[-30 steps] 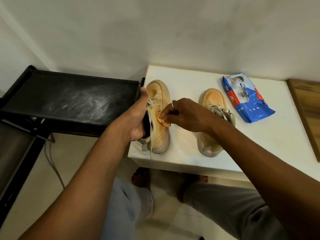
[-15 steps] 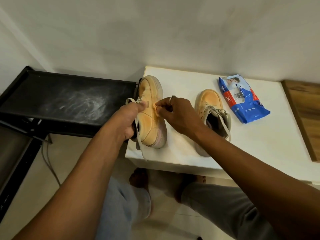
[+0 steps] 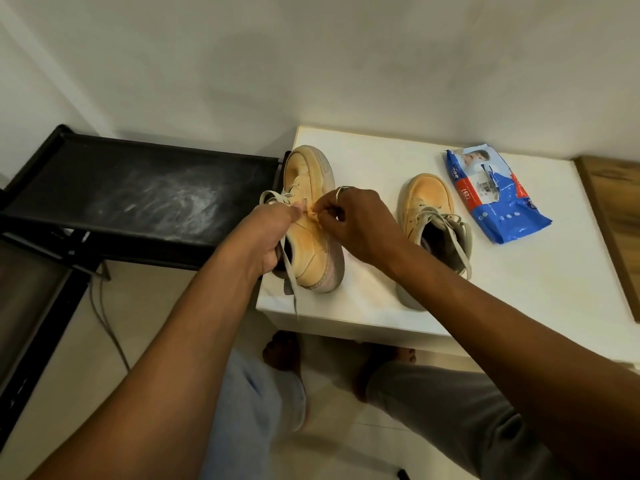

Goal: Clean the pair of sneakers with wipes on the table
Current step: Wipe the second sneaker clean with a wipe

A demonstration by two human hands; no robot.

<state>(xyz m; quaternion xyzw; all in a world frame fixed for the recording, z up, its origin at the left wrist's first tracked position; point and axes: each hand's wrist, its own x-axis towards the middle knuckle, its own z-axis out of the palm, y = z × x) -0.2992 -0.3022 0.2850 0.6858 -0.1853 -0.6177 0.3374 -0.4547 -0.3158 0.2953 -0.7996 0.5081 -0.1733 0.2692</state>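
Sneaker one [image 3: 311, 244], tan, tilted: left hand [image 3: 266, 237] fingers curled round collar; right hand [image 3: 356, 223] fingers pinch one yellowed wipe [image 3: 312, 213] on its side. Sneaker two [image 3: 426, 199] upright right of fingers; one pack [image 3: 495, 195] beyond, on surface [image 3: 519, 289].

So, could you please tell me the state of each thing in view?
held sneaker: tilted sideways, laces loose.
other sneaker: upright on the table, laces loose.
wipe: crumpled, pinched against held sneaker.
wipes pack: lying flat on table.
left hand: grips held sneaker.
right hand: pinches wipe.

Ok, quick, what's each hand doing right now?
Left hand: grips the tilted sneaker at its opening.
Right hand: pinches a wipe against it.
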